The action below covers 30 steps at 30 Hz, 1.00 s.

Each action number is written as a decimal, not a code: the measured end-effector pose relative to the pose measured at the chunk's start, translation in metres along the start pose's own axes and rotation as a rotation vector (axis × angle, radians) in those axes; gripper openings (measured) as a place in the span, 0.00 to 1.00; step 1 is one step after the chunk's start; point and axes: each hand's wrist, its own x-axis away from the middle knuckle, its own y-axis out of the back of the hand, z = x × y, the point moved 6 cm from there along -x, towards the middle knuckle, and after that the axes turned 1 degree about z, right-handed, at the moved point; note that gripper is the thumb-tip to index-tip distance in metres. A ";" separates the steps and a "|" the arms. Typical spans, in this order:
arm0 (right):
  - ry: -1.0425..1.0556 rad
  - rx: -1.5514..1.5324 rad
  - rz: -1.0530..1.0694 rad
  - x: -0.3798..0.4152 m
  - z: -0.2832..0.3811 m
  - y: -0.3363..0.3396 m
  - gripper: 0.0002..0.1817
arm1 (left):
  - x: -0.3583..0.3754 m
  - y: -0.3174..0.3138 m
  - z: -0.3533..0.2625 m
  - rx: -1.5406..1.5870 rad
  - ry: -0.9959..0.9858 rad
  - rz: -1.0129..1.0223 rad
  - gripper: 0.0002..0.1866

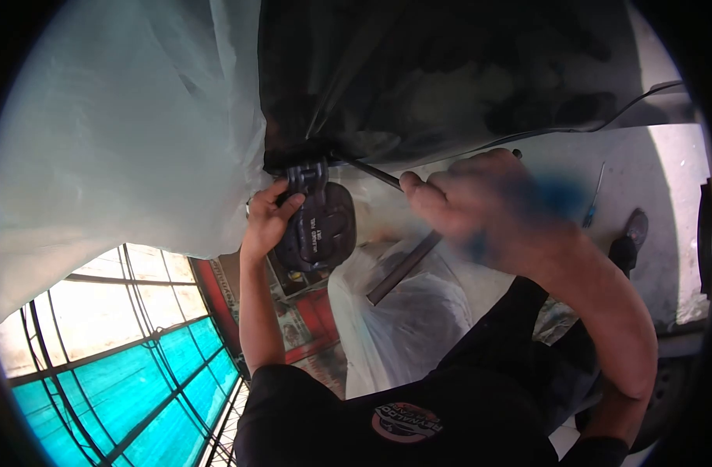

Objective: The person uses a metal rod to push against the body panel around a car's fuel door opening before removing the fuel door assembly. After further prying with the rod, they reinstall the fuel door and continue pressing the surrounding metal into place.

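Note:
The fuel door (336,222) hangs open from the edge of a dark car body panel (418,70), its inner side marked "UNLEADED FUEL ONLY". My left hand (270,218) is closed on it, thumb and fingers by the hinge arm. A thin dark rod (369,170) runs from the recess above the hinge into my right hand (465,194), which is wrapped round it as a fist. Motion blurs that hand, and its grip hides the rod's other part. Below the fist, a flat dark bar (402,270) slants across plastic sheeting; its upper end goes out of sight behind the hand.
Translucent plastic sheeting (130,124) covers the left side, and more (371,342) lies bunched below. A blue-handled screwdriver (592,212) is on the floor at right, near a shoe (636,226). Teal panels behind a metal grille (153,389) stand at lower left.

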 end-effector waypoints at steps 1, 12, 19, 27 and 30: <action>0.043 0.042 -0.027 -0.001 0.002 0.001 0.08 | 0.000 0.000 -0.003 0.002 0.000 -0.002 0.09; 0.064 0.265 0.046 -0.026 0.022 0.018 0.05 | -0.001 -0.001 0.006 0.055 -0.068 0.003 0.09; -0.438 -0.378 0.019 -0.028 0.009 0.012 0.12 | -0.002 0.005 0.034 -0.067 -0.098 -0.082 0.09; -0.845 -0.878 -0.130 -0.001 0.016 -0.013 0.19 | -0.002 0.005 0.028 -0.129 -0.110 -0.080 0.09; -1.000 -1.056 -0.068 0.002 0.016 -0.021 0.20 | -0.004 0.006 0.032 -0.123 -0.139 -0.077 0.08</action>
